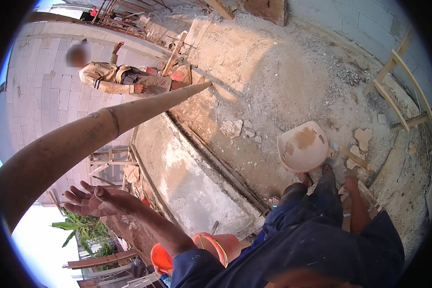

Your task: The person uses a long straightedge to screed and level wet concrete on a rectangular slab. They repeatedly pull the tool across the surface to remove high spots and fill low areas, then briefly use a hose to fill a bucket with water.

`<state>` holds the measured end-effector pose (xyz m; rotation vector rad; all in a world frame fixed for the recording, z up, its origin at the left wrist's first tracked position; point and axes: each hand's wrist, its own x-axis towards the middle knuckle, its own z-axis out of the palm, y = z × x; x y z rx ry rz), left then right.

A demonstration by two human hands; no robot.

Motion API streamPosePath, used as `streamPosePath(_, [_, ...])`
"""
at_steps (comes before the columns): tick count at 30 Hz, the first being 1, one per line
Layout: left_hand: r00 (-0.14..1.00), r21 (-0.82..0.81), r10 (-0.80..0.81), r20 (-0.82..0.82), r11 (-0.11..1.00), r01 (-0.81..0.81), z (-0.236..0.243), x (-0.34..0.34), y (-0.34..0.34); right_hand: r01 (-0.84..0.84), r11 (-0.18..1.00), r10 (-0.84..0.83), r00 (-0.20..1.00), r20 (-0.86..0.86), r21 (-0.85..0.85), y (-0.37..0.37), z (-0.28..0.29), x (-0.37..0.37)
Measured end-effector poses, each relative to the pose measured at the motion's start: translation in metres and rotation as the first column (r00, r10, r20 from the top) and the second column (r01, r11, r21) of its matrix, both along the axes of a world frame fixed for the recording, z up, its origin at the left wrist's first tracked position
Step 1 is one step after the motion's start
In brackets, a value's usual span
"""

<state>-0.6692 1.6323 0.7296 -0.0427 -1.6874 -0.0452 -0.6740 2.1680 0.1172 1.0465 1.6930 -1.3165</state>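
Note:
My left hand (98,199) is raised at the left with its fingers spread and nothing in it. It is nearest to a thick bamboo pole (101,125) that slants across the view, but does not touch it. My right hand (351,185) hangs low beside my right leg, near a short wooden stick (355,157) on the ground. Its fingers are too small and turned away to make out. A shallow, worn tub (302,146) with a beige, stained inside lies just ahead of my feet. Below my left forearm stand an orange bucket (162,257) and a faded red bucket (225,247).
A long concrete slab (192,177) with raised edges lies left of my feet. Another person (115,77) stands by a block wall (48,91), one arm raised. Rubble (233,128) dots the rough ground. At the right, a wooden frame (400,89) leans near another wall.

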Motion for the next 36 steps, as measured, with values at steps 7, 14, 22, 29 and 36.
streamPosePath(7, [0.985,0.285,0.055,-0.163,0.959,-0.006,0.055,-0.073,0.027,-0.09,0.995,0.096,0.981,-0.169,0.041,0.138,-0.065,-0.008])
streamPosePath(14, [0.968,0.214,-0.064,-0.245,0.97,0.118,0.05,-0.078,0.019,0.116,0.992,-0.123,0.984,-0.128,-0.057,0.139,-0.015,-0.021])
streamPosePath(22, [0.945,0.199,-0.178,-0.276,0.951,0.237,0.044,-0.08,0.021,-0.781,0.454,0.873,0.487,-0.039,0.429,0.136,-0.016,0.012])
streamPosePath(29, [0.947,0.088,-0.126,-0.296,0.983,0.159,0.047,-0.083,0.001,-0.826,0.346,0.938,0.304,-0.166,0.444,0.111,-0.072,0.029])
streamPosePath(36, [0.943,0.067,-0.103,-0.316,0.989,0.13,0.042,-0.083,0.005,-0.02,0.926,-0.028,0.992,-0.121,-0.378,0.043,-0.04,-0.067])
